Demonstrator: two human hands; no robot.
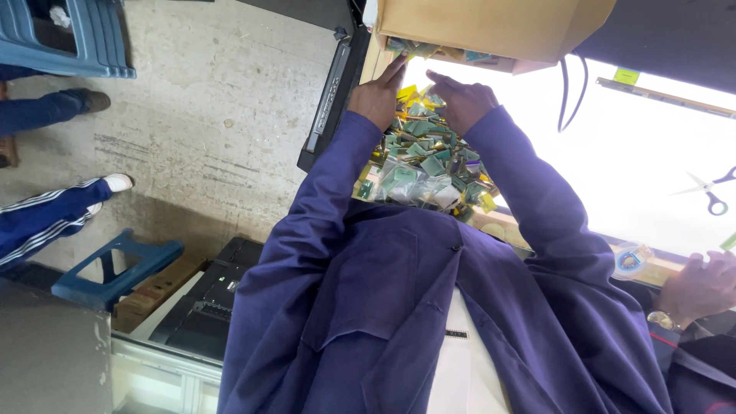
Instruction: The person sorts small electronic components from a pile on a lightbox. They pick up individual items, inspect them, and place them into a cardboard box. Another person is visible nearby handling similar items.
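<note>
Looking down my blue work coat point(399, 307) at both hands in a heap of small green circuit boards point(422, 157), some in clear bags, piled at the table point(659, 153) edge. Left hand point(377, 96) is lying flat on the heap's left side, fingers stretched toward the cardboard box point(491, 27) hanging over it, gripping nothing I can see. Right hand point(464, 100) is resting knuckles-up on the heap, fingers loosely curled; can't tell if it's pinching a board. Scissors point(709, 192) are sitting well apart on the bright tabletop. Another person's hand point(698, 287) with a wristwatch is resting at the table edge. Risks as I see it: heap is sitting right at the edge, so a sweep could be pushing boards onto the concrete floor point(199, 115); the box looks tipped, may dump more.
</note>
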